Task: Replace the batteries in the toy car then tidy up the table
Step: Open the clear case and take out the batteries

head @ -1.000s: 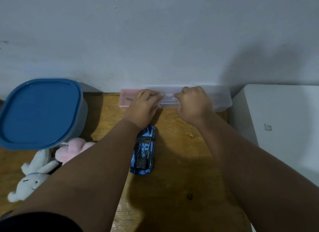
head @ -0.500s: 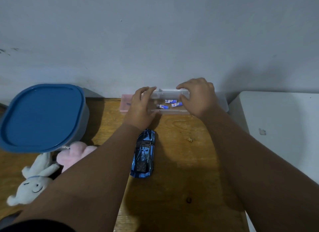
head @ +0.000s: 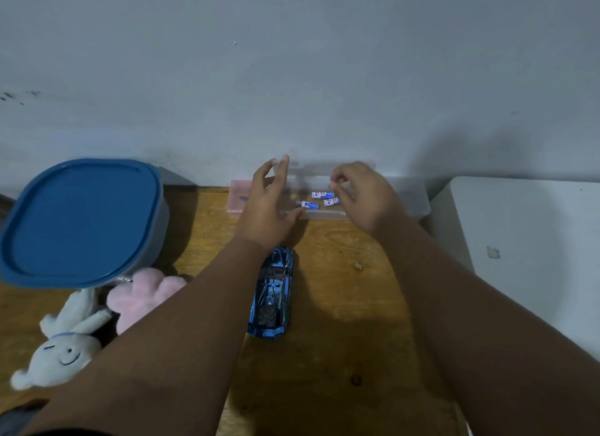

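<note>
Toy car (head: pixel 272 293): lower centre, on the wooden table (head: pixel 328 306), between both forearms.
Left hand (head: pixel 267 205): fingers spread, propping the clear lid (head: pixel 311 168) upright.
Right hand (head: pixel 363 197): fingertips curled together over the open box (head: pixel 415 198).
Batteries (head: pixel 319 199): three inside, mid-frame by the wall.

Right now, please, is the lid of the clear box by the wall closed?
No, the lid stands raised against the wall, and three batteries show inside.
</note>
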